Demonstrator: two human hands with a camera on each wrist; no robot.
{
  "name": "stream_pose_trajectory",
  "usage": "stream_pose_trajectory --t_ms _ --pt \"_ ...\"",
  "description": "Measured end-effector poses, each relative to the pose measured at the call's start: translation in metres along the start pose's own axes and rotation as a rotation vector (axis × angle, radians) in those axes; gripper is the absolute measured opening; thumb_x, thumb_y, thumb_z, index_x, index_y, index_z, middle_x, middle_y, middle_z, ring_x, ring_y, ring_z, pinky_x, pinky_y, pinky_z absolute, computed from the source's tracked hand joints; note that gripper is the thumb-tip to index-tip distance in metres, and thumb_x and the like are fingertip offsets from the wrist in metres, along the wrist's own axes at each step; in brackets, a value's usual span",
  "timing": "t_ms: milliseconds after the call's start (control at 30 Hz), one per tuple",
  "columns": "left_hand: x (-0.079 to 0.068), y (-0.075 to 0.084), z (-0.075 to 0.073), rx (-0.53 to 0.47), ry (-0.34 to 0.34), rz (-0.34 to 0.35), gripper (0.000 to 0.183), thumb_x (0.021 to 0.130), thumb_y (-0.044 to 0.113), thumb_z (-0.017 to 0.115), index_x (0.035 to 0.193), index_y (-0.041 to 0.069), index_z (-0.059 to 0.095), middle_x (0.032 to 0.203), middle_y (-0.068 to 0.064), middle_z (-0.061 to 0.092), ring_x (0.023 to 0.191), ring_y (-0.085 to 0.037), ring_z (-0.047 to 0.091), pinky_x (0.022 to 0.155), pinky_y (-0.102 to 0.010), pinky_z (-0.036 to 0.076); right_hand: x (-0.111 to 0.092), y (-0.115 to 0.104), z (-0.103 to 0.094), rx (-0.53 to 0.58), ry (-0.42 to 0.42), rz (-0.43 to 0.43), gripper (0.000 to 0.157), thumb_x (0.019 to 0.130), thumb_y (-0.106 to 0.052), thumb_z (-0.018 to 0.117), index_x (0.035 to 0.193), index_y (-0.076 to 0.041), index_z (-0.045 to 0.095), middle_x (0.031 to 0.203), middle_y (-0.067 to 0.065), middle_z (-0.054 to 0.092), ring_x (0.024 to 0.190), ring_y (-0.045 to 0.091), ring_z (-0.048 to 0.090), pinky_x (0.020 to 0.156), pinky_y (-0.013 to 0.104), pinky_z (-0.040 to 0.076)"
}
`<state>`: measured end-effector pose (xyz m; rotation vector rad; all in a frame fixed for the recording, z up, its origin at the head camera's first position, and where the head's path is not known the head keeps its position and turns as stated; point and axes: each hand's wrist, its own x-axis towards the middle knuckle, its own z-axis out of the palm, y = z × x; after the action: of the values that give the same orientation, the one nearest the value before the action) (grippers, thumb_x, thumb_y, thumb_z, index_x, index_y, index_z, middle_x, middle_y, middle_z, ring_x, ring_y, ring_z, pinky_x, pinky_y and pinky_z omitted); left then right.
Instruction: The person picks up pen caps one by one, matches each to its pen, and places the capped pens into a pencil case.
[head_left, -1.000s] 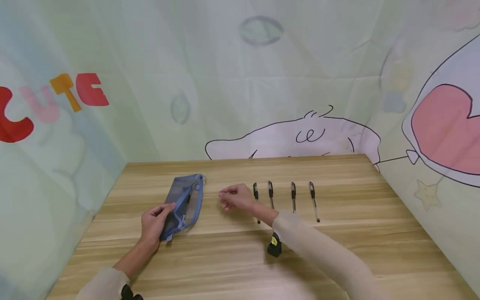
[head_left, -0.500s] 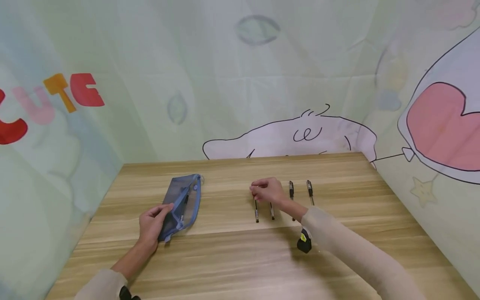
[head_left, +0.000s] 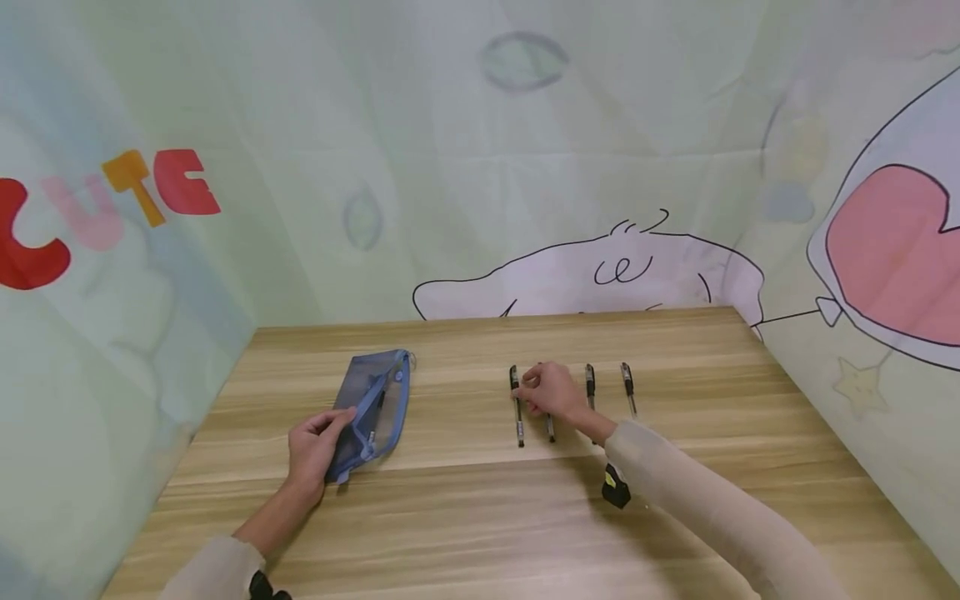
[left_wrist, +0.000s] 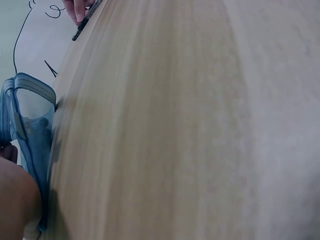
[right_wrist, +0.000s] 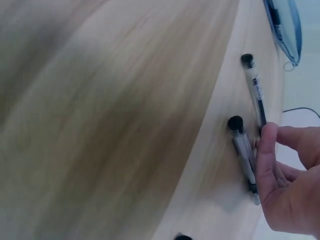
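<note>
My left hand [head_left: 315, 446] pinches the near edge of a blue mesh zip pouch [head_left: 341, 417], holding its mouth apart; a dark pen [head_left: 381, 400] lies inside. The same pouch [left_wrist: 37, 135] stands at the left of the left wrist view. On the table, a row of black-capped gel pens points away from me. Thumb and index fingertips of my right hand [head_left: 555, 390] pinch the leftmost gel pen [head_left: 519, 421] just below its cap. That pen [right_wrist: 255, 90] runs to the fingertips in the right wrist view. My hand partly covers the second gel pen [right_wrist: 242, 150].
Two more gel pens, one [head_left: 590, 382] nearer and one [head_left: 627, 379] farther right, lie beyond my right hand, partly behind the forearm. The wooden table [head_left: 450, 517] ends at a printed curtain [head_left: 300, 167] at the back and sides.
My right hand has gone from beside the pouch rightward to the pens, then shifted slightly toward me, uncovering the leftmost pen's cap. My left hand keeps its grip on the pouch.
</note>
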<state>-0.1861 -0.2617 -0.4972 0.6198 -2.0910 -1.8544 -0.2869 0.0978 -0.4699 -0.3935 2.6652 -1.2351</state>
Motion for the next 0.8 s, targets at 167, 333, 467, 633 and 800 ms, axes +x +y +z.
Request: stream_pose_trajectory --t_ms 167,333,467,633,800 --pt "-0.001 0.002 0.001 0.009 0.004 -0.002 0.010 0.090 0.025 0.080 0.090 0.015 0.083 0.070 0.026 0.067 0.078 0.003 0.058 0.072 -0.011 0.046 0.004 -0.004 0.002 -0.068 -0.025 -0.007 0.016 0.092 -0.015 0.077 0.090 0.001 0.076 0.057 0.004 0.067 0.045 0.009 0.059 0.046 0.021 0.051" --pt "-0.005 0.004 0.001 0.030 0.014 0.008 0.011 0.090 0.026 0.080 0.089 0.015 0.082 0.072 0.026 0.067 0.079 0.002 0.057 0.072 -0.011 0.046 0.007 -0.011 0.004 -0.089 -0.017 0.020 0.016 0.091 -0.011 0.077 0.081 0.001 0.075 0.054 0.003 0.065 0.043 0.009 0.058 0.045 0.020 0.051" --pt "-0.006 0.003 0.000 0.038 0.021 0.005 0.016 0.090 0.026 0.080 0.092 0.010 0.082 0.071 0.026 0.067 0.078 0.001 0.058 0.071 -0.012 0.046 0.005 -0.019 0.010 -0.208 0.000 0.020 0.037 0.091 -0.010 0.074 0.058 -0.008 0.059 0.045 -0.004 0.050 0.039 0.007 0.048 0.039 0.018 0.039" --pt "-0.003 0.001 0.000 0.035 0.018 0.007 0.016 0.090 0.025 0.080 0.093 0.010 0.082 0.069 0.027 0.066 0.077 0.002 0.057 0.071 -0.011 0.046 0.005 -0.023 0.015 -0.291 0.019 -0.001 0.043 0.092 -0.008 0.072 0.055 -0.011 0.050 0.044 -0.005 0.047 0.039 0.006 0.044 0.038 0.017 0.034" --pt "-0.001 0.002 0.001 0.026 0.011 0.004 0.011 0.090 0.025 0.080 0.089 0.014 0.083 0.069 0.027 0.066 0.078 0.004 0.057 0.071 -0.010 0.045 0.007 -0.018 0.010 -0.195 0.003 -0.018 0.014 0.092 -0.005 0.072 0.093 0.008 0.075 0.059 0.007 0.069 0.043 0.006 0.057 0.044 0.018 0.049"
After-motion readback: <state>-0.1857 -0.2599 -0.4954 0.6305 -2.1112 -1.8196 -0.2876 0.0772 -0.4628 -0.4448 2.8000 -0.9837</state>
